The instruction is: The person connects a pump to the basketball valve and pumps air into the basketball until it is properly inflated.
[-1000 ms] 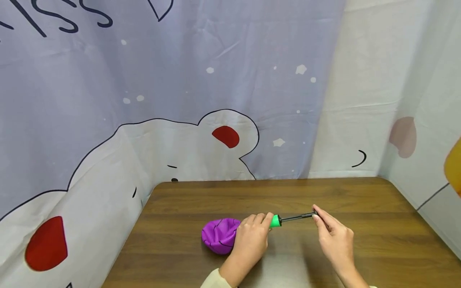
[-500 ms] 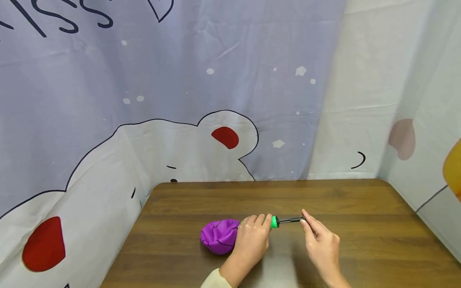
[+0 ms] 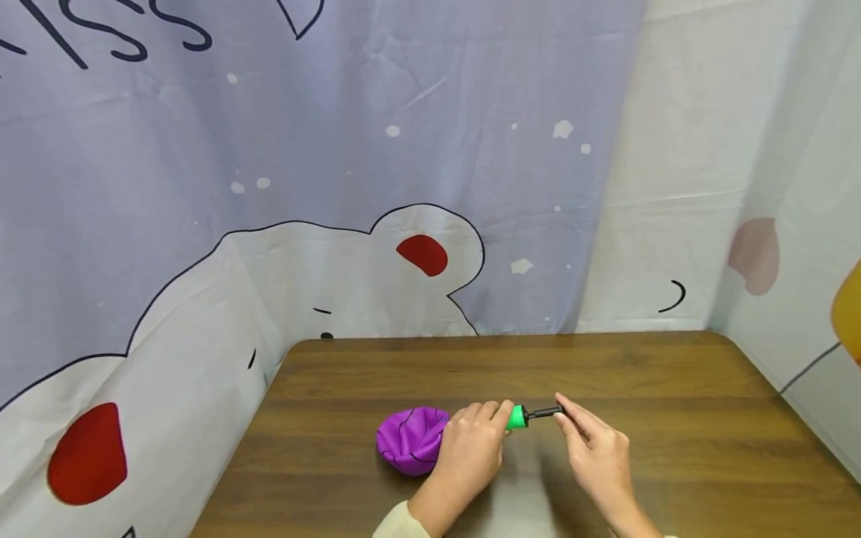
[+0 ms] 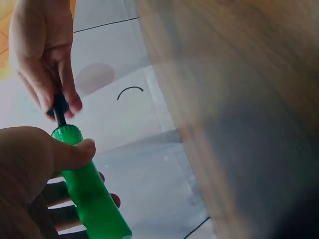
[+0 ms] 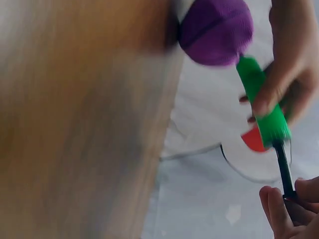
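Observation:
A purple ball (image 3: 412, 441) with black lines lies on the table, dented and creased on top in the head view. Joined to it in the right wrist view is the tip of a green hand pump (image 5: 273, 124). My left hand (image 3: 468, 447) grips the pump's barrel, thumb on one side and fingers round the other in the left wrist view. At the far end, my right hand (image 3: 600, 454) pinches the black handle of the pump. A short length of black rod (image 3: 541, 412) shows between barrel and handle. My left hand hides most of the barrel in the head view.
The wooden table (image 3: 336, 373) has rounded back corners. Behind it and along its sides hangs a printed cloth (image 3: 323, 149) with white cartoon figures, red patches and lettering.
My right hand has moved left toward the left hand, and the pump's rod has slid into the barrel, leaving less of it showing. The left hand and the ball stay in place.

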`<action>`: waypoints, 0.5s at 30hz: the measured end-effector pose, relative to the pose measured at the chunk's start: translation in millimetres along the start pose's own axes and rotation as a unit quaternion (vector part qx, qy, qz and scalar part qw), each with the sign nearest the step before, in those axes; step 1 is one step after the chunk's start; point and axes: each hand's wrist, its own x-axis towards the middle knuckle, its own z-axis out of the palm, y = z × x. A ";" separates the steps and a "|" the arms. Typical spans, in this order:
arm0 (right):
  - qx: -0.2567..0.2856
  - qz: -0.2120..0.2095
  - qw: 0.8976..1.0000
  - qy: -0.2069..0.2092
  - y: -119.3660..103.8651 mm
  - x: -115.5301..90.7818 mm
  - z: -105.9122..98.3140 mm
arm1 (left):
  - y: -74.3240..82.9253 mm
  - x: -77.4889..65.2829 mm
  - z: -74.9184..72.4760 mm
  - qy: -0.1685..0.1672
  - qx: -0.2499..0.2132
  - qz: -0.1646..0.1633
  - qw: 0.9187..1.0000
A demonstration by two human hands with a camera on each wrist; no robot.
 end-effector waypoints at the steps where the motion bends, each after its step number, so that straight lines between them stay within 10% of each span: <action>1: -0.003 0.008 1.000 0.003 1.8 2.3 -3.7 | -0.8 0.0 0.0 -0.002 -0.001 -0.003 1.000; 15: -0.031 0.070 0.997 0.024 11.2 20.6 -31.9 | -5.1 1.6 -4.2 -0.009 0.002 -0.015 1.000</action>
